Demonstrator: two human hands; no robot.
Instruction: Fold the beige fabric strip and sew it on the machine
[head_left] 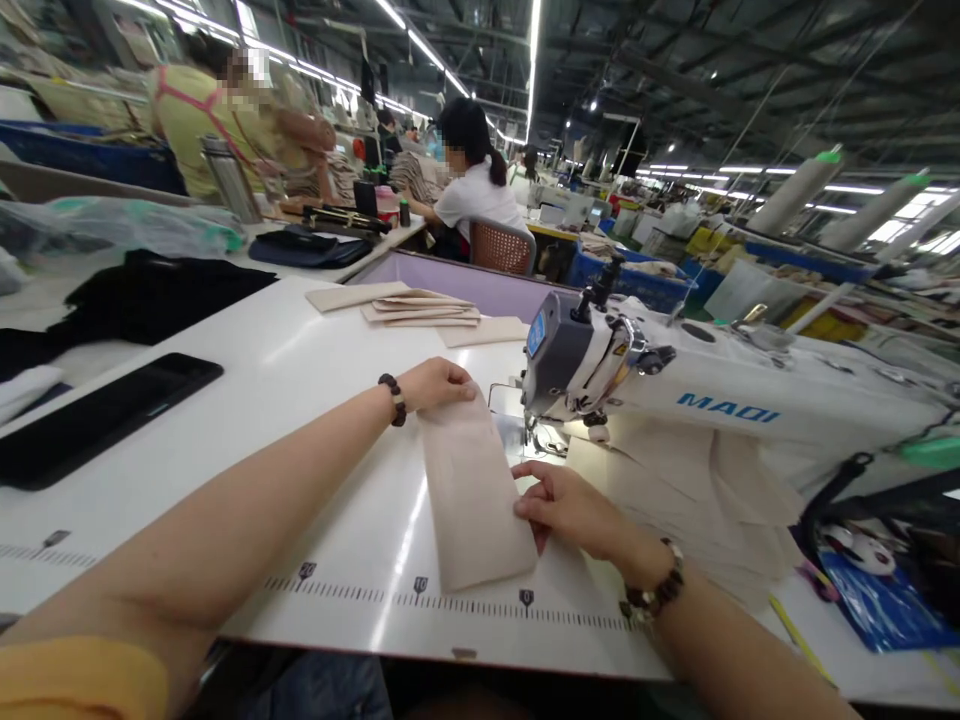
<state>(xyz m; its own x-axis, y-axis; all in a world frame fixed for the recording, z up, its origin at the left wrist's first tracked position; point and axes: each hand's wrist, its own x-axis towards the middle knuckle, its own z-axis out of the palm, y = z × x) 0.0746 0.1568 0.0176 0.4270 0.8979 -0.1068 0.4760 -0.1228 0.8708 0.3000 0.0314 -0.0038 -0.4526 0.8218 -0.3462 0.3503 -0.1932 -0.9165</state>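
A beige fabric panel (480,500) lies flat on the white sewing table, in front of and left of the needle area. My left hand (439,385) pinches its far edge between thumb and fingers. At the panel's right edge, my right hand (559,505) has its thumb and fingers closed on the cloth, the index finger stretched toward the needle. Just beyond stands the sewing machine (720,390), its presser foot (544,435) lit from above. Behind my right hand, a pile of beige fabric pieces (682,480) sits under the machine arm.
Folded beige pieces (424,308) lie at the table's far edge. A black phone (112,415) and black cloth (150,295) are at left. A printed ruler (360,594) runs along the front edge. Scissors (817,580) lie at right. Co-workers sit beyond.
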